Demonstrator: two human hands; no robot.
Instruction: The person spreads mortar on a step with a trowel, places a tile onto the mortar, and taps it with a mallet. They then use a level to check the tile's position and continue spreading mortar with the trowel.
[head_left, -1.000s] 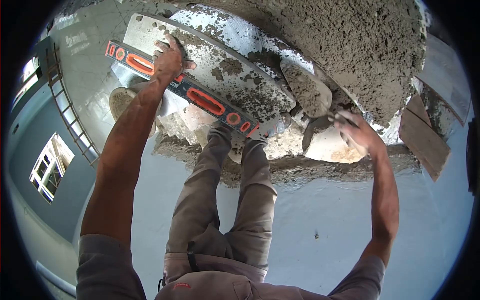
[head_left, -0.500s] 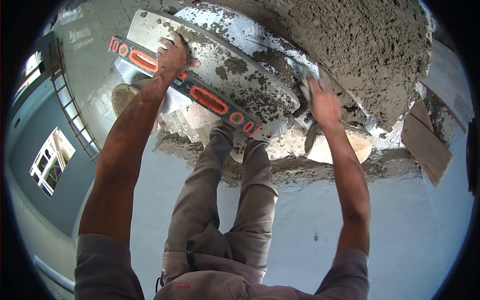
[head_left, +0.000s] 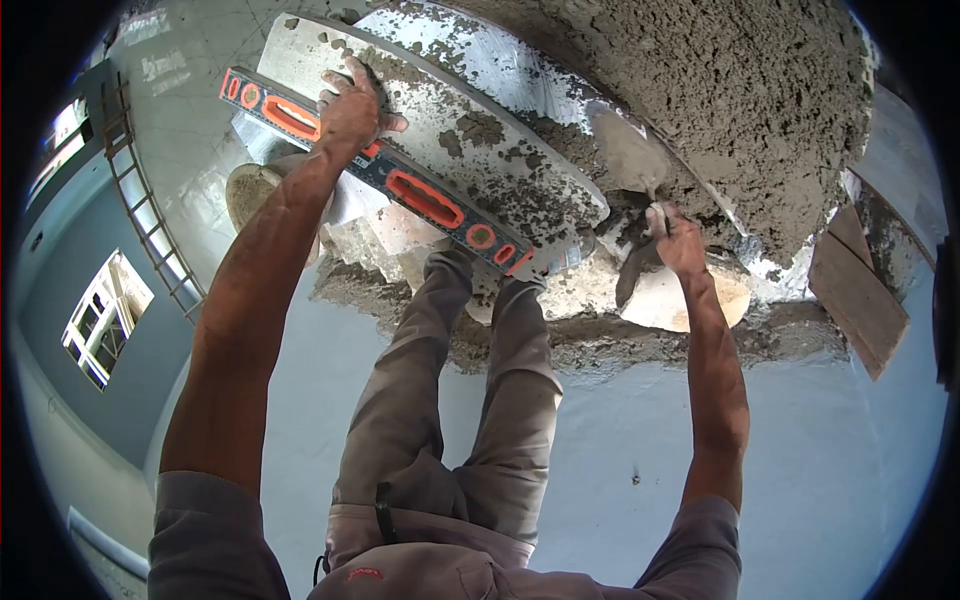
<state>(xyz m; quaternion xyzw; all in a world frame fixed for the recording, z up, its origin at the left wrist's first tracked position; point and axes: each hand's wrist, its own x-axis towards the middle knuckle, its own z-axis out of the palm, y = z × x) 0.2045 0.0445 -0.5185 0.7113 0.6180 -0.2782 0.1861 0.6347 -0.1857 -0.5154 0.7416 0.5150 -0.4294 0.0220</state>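
A pale stone slab [head_left: 440,120], spotted with wet mortar, lies at the upper middle. Along its near edge rests a black and orange spirit level [head_left: 380,178]. My left hand [head_left: 350,115] lies with spread fingers on the slab, its wrist over the level. To the right, my right hand [head_left: 677,240] grips the handle of a trowel [head_left: 630,152], whose blade is smeared with mortar and sits just past the slab's right end. Rough grey mortar [head_left: 740,110] spreads beyond the blade.
Wooden boards [head_left: 855,290] lean at the right. A ladder [head_left: 150,210] stands at the left near a window opening [head_left: 107,318]. A round mortar-stained object [head_left: 250,195] sits left of the level. Broken pale stone [head_left: 680,298] lies below my right hand.
My right hand has moved down and slightly right, and the trowel blade now shows clearly where the hand was blurred. My left hand stays on the slab.
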